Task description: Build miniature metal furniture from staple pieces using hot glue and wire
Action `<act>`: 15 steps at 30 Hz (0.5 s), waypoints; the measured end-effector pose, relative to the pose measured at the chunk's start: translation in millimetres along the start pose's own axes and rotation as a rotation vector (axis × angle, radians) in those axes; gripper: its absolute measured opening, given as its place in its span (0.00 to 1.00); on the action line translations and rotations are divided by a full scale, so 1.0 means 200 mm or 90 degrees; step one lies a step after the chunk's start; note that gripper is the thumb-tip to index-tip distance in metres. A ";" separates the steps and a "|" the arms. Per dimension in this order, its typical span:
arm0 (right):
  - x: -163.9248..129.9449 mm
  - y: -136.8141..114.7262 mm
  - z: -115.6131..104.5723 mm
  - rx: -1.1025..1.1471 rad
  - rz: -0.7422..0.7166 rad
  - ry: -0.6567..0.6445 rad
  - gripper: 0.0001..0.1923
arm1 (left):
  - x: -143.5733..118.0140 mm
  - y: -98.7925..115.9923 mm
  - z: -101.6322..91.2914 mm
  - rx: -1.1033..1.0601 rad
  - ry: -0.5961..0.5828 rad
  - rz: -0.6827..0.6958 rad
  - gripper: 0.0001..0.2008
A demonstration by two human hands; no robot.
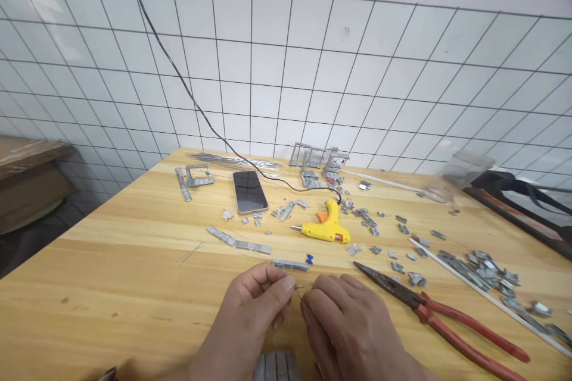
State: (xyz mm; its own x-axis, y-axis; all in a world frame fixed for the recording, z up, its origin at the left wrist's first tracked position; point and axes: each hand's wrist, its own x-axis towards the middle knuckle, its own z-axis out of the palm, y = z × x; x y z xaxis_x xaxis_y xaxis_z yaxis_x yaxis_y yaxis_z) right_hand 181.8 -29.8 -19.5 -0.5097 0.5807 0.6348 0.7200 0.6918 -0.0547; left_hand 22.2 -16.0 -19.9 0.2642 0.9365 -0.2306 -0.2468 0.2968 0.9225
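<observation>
Both hands meet at the near edge of the table (111,262), just in front of the glue gun (324,226). Left hand (252,315): thumb and forefinger pinched together on one end of a thin wire (300,288). Right hand (346,321): fingertips closed on the other end, knuckles up. The wire spans the small gap between the two pinches, held just off the wood, probably so it can be worked without snagging (too fine to tell whether it is straight or bent).

Taking the glue gun as landmark:
- It lies on its side, nozzle toward the left, black cord (187,92) running back and up the tiled wall (286,71).
- Pliers (442,315), red handles, lie to its right and nearer, jaws pointing toward the hands, within easy reach of the right hand.
- Phone (249,191), screen dark, lies left and a little behind.
- Small metal pieces (485,271) scatter around it and pile thicker far to the right; a row of them (239,241) sits left and nearer, and one short strip (290,265) just beyond the hands.
- Small metal frames (317,161) stand behind it near the wall, with a bundle of wires (232,161) further left.
- A long white rod (487,294) runs diagonally on the right, past the pliers.
</observation>
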 end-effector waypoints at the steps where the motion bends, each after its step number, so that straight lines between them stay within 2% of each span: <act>1: 0.00 0.01 0.00 0.001 0.001 -0.004 0.14 | 0.00 0.01 0.00 0.005 -0.001 -0.004 0.18; 15: 0.00 0.02 0.00 0.009 -0.006 -0.015 0.14 | -0.01 0.02 0.00 0.026 0.012 0.002 0.16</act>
State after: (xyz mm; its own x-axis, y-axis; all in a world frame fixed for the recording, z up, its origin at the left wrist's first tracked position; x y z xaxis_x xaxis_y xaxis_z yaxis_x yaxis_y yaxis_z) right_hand 184.8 -27.1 -20.8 -0.5271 0.5844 0.6170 0.7084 0.7032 -0.0608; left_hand 20.6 -16.0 -16.0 0.2455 0.9410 -0.2331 -0.2087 0.2861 0.9352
